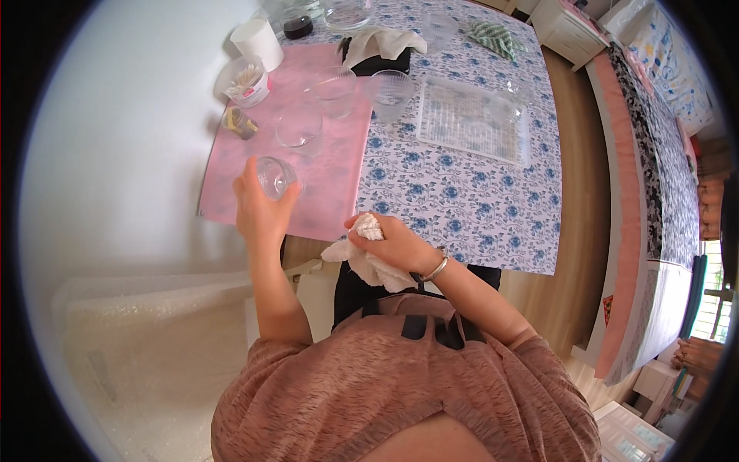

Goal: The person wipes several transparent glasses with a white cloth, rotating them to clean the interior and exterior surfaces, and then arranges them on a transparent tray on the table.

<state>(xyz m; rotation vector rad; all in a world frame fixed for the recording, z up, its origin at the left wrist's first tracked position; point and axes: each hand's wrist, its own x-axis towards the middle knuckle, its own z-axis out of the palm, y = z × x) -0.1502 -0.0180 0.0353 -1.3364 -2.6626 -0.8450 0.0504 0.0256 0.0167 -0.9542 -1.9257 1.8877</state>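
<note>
R hand nearest, closed round a crumpled, soft white cloth, prob. best kept bunched w/ no loose corner trailing; & L hand just ahead, thumb + fingers curved round a clear, round, shiny cup over the flat pink mat, can't tell if lifted; light, even side grip looks wise, slick walls could slip! Beyond, a rectangular, gridded white tray on blue-floral white table cover, then a clear ribbed cup, & furthest, a smooth white cylindrical roll
</note>
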